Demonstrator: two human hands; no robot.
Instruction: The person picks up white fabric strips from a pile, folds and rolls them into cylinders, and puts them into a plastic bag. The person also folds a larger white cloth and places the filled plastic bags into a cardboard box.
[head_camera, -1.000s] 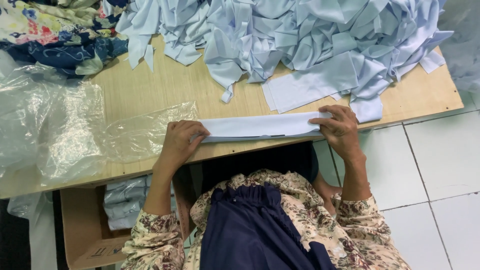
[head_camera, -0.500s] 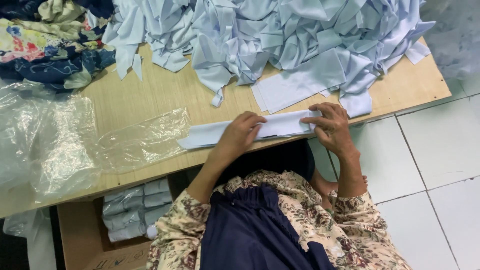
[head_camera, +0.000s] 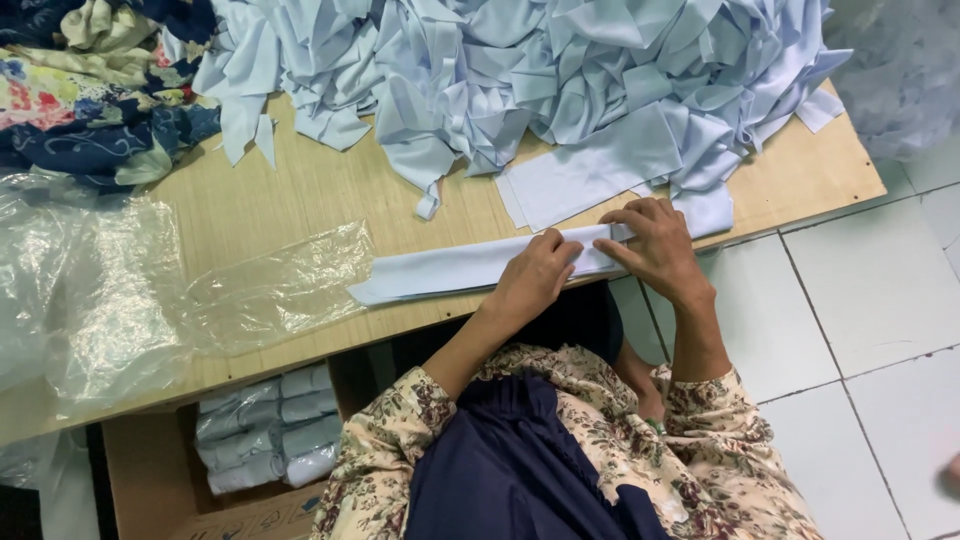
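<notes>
Since a second ago, the left hand (head_camera: 537, 275) has slid from the strip's far-left end to its right part, just beside the right hand (head_camera: 655, 250). Both hands press down flat on the folded pale-blue strip (head_camera: 470, 268), which lies along the near edge of the surface (head_camera: 290, 200); neither is closed around it. The step looks like folding the strip shorter, and the next move probably calls for pinching one end and bringing it over squarely. Left of the strip lies a clear plastic bag (head_camera: 270, 285). Farther back sits a heap of blue pieces (head_camera: 560, 80), with patterned cloth (head_camera: 90, 100) at far left.
</notes>
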